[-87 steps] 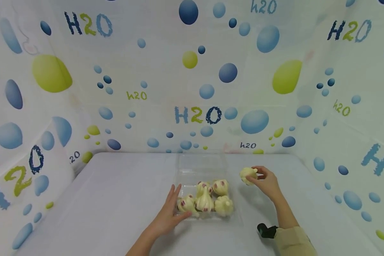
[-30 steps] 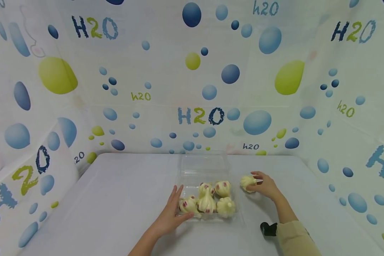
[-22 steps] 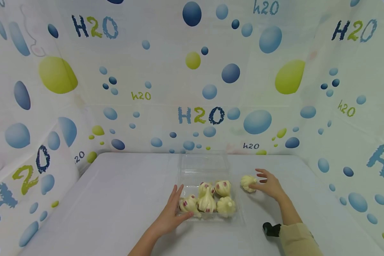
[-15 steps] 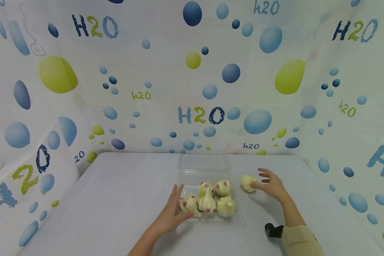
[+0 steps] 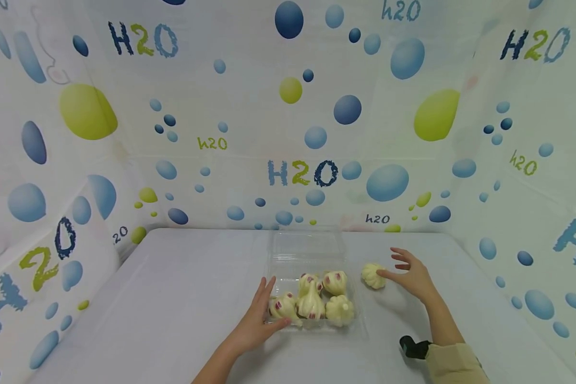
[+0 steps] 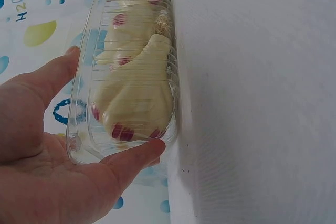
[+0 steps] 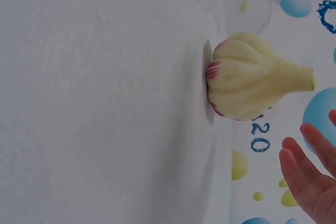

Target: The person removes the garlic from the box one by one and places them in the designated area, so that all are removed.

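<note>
In the head view my left hand (image 5: 253,326) rests against the left front corner of a clear plastic clamshell box (image 5: 284,284). Its thumb touches the front wall and its straight fingers lie along the left side, as the left wrist view confirms. Several cream garlic bulbs (image 5: 311,305) with purple-red patches sit in the box. One more garlic bulb (image 5: 373,276) stands on the table to the right of the box, stem up in the right wrist view (image 7: 247,77). My right hand (image 5: 415,274) is beside that bulb with fingers spread and apart from it, holding nothing.
The box's transparent lid (image 5: 305,245) is folded back behind it. A white cloth covers the table (image 5: 187,288). Patterned sheets (image 5: 249,106) rise at the back and sides. A black device (image 5: 414,348) is strapped at the right wrist, near a beige sleeve (image 5: 453,364).
My right hand lowered a garlic bulb onto the table right of the box, let it go and drew back to the right. The left hand stayed at the box.
</note>
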A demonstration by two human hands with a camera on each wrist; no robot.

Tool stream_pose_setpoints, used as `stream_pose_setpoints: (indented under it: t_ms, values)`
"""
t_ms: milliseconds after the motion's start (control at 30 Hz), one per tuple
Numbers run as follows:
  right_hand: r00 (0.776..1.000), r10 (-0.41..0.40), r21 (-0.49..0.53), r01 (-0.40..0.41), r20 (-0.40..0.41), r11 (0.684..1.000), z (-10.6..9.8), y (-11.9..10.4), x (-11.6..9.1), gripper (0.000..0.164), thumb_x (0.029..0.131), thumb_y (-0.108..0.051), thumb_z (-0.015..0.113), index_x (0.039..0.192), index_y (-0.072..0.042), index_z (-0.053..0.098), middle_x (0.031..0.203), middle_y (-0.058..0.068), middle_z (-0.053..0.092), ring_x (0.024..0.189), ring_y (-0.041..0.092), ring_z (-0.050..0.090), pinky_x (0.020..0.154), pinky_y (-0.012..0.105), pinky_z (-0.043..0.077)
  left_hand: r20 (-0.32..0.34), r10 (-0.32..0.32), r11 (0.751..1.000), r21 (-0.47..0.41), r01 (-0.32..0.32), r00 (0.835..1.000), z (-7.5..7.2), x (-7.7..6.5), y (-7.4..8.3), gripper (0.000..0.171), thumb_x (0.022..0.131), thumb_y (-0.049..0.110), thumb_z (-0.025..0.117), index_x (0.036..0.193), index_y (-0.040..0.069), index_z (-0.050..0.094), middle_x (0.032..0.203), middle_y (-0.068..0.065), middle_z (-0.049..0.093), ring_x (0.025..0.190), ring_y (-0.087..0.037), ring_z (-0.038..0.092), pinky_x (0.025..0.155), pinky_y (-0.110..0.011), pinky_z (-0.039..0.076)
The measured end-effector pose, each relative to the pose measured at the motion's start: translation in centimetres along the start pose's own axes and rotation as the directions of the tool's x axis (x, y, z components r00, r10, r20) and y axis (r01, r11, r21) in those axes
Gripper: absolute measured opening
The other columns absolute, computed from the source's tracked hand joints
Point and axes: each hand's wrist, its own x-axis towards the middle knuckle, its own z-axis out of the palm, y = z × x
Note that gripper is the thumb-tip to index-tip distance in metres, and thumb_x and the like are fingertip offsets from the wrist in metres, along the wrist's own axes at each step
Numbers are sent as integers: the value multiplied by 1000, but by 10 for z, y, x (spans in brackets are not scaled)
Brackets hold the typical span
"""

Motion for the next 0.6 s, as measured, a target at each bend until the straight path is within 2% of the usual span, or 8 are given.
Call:
stream_pose_setpoints:
  t_ms: [433, 600]
  values:
    - [998, -50, -16, 49, -38, 999, -1, -13, -5, 82, 74, -40, 75, 137, -4, 36, 130, 25, 45, 112, 42, 48, 85, 51, 46, -6, -3, 1000, 14, 3, 1000, 0, 1, 0, 90, 81, 30, 69, 147, 10, 11, 149, -24, -4, 132, -48, 8, 96, -66, 22]
    - [994, -96, 1, 97, -54, 995, 2, -19, -6, 79, 73, -38, 76, 136, -6, 39, 129, 24, 47, 110, 41, 50, 87, 50, 45, -9, 0, 1000, 10, 0, 1000, 1, 1, 0, 90, 81, 30, 70, 147, 10, 12, 149, -24, -3, 132, -48, 8, 96, -66, 22]
